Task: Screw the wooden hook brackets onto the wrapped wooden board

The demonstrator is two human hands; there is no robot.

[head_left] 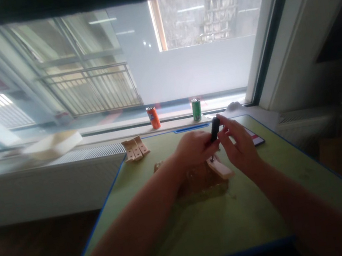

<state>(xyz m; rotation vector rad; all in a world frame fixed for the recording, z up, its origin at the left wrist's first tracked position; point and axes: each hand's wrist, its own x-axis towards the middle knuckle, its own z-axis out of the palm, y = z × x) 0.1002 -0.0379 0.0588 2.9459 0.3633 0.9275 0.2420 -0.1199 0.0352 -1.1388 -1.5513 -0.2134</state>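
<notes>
A screwdriver with a black handle stands slightly tilted, its shaft running down to a pale wooden piece. My left hand closes its fingers about the lower part of the handle. With thumb and fingers, my right hand grips the upper handle from the right side. Beneath both hands lies a brown, glossy, partly see-through object on the green tabletop; the wooden piece rests on or against its right end. My left hand and forearm hide part of it. Where the screwdriver tip meets the wood is too small to make out.
Several notched wooden pieces with holes lie at the table's back left. An orange can and a green can stand on the windowsill, with a pale tray farther left. A dark-edged flat object lies behind my right hand.
</notes>
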